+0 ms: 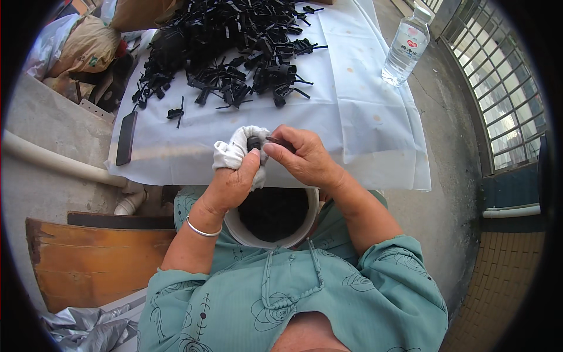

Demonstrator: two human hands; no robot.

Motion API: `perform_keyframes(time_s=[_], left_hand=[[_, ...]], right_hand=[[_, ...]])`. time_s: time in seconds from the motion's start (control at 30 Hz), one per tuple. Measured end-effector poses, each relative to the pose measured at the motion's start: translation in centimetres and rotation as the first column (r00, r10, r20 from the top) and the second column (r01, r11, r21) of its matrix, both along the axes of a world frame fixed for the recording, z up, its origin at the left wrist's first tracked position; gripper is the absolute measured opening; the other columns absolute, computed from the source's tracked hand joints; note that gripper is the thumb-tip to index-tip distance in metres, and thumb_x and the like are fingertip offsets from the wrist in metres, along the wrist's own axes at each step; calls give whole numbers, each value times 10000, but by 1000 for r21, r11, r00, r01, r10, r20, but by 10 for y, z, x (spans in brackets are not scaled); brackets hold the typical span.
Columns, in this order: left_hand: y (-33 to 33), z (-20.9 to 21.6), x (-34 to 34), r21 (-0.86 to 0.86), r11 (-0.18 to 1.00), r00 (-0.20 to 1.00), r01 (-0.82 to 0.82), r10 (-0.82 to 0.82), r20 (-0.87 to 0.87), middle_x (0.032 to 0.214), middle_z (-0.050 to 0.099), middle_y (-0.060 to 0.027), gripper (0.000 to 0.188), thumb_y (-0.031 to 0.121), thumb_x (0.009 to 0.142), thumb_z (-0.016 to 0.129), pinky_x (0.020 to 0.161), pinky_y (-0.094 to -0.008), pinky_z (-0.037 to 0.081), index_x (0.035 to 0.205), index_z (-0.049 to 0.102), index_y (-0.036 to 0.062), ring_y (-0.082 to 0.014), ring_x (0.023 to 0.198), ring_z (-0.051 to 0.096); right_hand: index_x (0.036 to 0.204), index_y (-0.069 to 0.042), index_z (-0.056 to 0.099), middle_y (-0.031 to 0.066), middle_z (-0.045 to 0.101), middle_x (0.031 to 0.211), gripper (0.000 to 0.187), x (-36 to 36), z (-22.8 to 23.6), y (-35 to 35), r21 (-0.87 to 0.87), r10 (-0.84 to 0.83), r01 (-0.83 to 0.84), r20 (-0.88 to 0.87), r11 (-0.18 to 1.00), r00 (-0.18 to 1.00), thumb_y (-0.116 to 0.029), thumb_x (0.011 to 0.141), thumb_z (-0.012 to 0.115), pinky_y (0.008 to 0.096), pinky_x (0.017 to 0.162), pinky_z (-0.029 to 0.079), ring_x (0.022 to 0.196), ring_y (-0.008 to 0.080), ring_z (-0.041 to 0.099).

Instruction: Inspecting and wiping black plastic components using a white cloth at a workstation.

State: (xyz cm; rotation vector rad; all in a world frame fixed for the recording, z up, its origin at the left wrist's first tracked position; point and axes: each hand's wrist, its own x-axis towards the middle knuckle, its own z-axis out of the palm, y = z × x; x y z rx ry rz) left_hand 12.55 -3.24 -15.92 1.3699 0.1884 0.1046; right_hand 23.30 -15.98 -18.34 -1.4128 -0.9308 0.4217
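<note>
My left hand [237, 170], with white cloth [230, 154] around its fingers and the thumb bare, grips a small black plastic part [254, 142]. Close against it, my right hand [305, 154] is closed on a thin dark piece [282, 143], mostly hidden by the fingers; its kind does not show. Both hands meet over the near edge of the table. Below them, a white bucket [314, 205] between my knees holds a dark mass too dim to make out.
A large heap of black plastic parts [234, 41] covers the far part of the white-sheeted table [375, 129]. One loose part [176, 113] and a flat dark slab [126, 138] lie at left. A clear water bottle [406, 50] stands at right. Bags [88, 44] are piled far left.
</note>
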Motion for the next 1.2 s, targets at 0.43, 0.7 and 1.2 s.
perform_keyframes(time_s=[0.43,0.7,1.2], left_hand=[[-7,-2,-4,690,692,975,-211,101,197,852,558,-152,256,45,825,451,725,-306,452,1074,465,-15,-251,773,553],[12,6,-5,851,525,1000,4,-8,0,1011,600,-184,308,185,844,567,792,-344,471,1102,569,17,-319,891,589],[20,1,13,805,462,873,-373,-120,473,1106,583,-118,362,-17,771,638,807,-287,463,1120,540,-5,-199,934,578]], right_hand=[[754,11,569,171,531,602,230,-4,-5,9,-50,129,-127,35,991,991,-181,874,529,351,503,395,495,262,444],[867,-61,581,136,614,758,167,60,-11,13,-243,-332,709,753,662,569,-224,838,561,387,601,481,653,294,598],[765,-4,516,101,495,589,125,34,5,-22,-79,-338,412,443,908,830,-99,831,565,325,500,376,503,231,457]])
